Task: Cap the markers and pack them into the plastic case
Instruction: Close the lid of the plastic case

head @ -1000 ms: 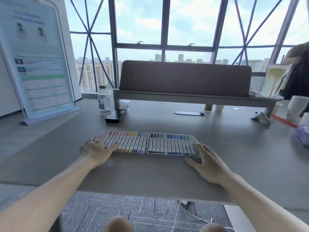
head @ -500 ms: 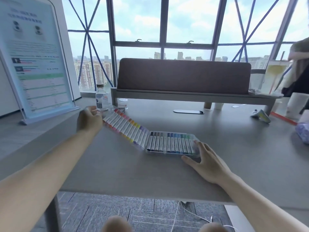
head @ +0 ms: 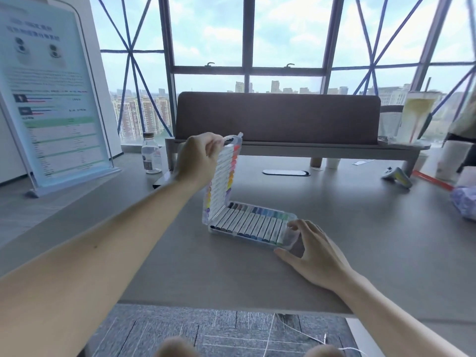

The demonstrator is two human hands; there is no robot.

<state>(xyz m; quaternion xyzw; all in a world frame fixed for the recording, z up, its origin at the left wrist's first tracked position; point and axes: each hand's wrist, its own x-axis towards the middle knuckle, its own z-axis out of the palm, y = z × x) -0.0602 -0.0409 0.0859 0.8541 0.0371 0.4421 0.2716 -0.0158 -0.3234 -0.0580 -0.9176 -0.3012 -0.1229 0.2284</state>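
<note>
A clear plastic marker case (head: 291,234) lies on the grey table, hinged in the middle. Its right half lies flat, filled with capped markers (head: 253,222) in dark, blue and green shades. Its left half (head: 222,176) stands nearly upright, holding capped markers in pink, orange, yellow and purple. My left hand (head: 198,158) grips the raised half at its top edge. My right hand (head: 313,249) rests on the table at the flat half's right end, fingers touching the case's edge.
A water bottle (head: 151,155) and a standing info board (head: 51,99) are at the back left. A brown desk divider (head: 278,119) runs across the back. Cups (head: 450,159), a drink and a small remote (head: 396,176) sit at the right.
My left hand has swung the case's left half up from lying flat to nearly upright, moving right over the hinge. My right hand has stayed at the case's right end.
</note>
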